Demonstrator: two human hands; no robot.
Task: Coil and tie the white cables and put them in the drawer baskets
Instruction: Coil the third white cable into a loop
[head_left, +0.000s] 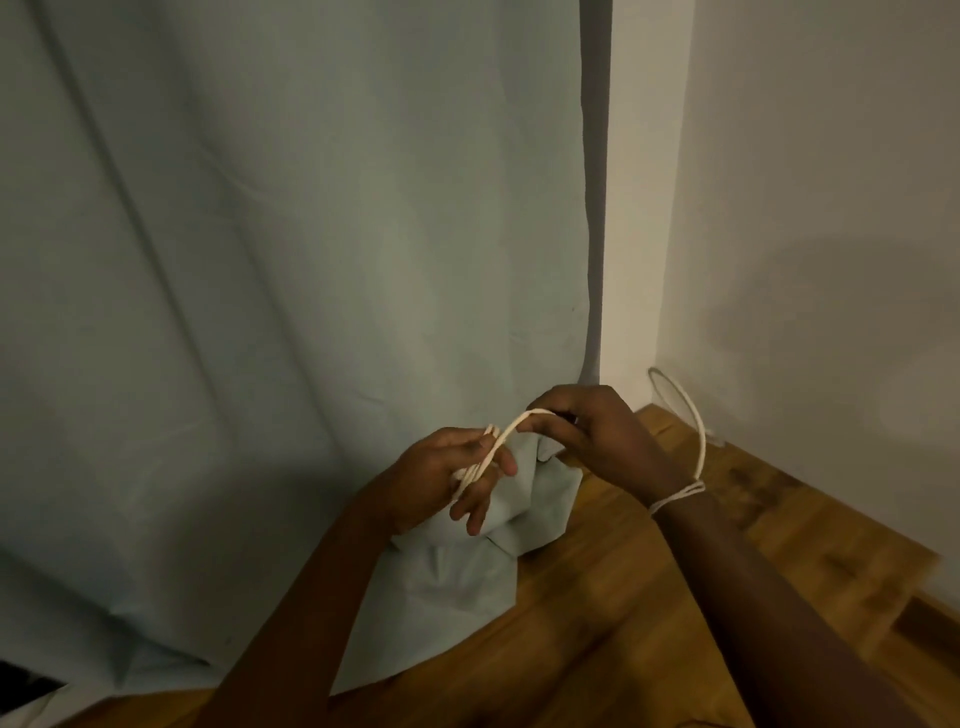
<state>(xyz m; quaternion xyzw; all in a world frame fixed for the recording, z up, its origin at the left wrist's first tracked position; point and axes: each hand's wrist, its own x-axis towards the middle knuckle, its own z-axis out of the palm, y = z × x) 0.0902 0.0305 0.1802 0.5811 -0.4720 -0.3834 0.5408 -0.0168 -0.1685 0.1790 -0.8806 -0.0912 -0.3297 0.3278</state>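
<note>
The risk I see starts at my left hand (457, 475), low and just left of centre in the frame: the turns of white cable (480, 460) lie loosely across my spread fingers, and I judge that if I open them any wider or tilt the palm, the loops could slide off and the coil would fall apart. The fingers are half open, carrying the turns rather than clamping them. Moving right, my right hand (582, 434) pinches the running strand between thumb and fingertips, closed narrow on it, with the cable arching from one hand to the other. If I pull too hard here, I think the loops on the left would tighten unevenly or slip. Further right, the cable drapes over my right wrist and swings up in a wide arc toward the wall corner at the right of the frame; that slack could snag on my arm or twist into a kink as I wind.

The cable itself is thin, off-white, round and smooth, soft enough to bend in easy curves. It hangs in the air in front of the pale grey-green curtain (291, 260), above the wooden floor (597, 597). No drawer baskets are in view
</note>
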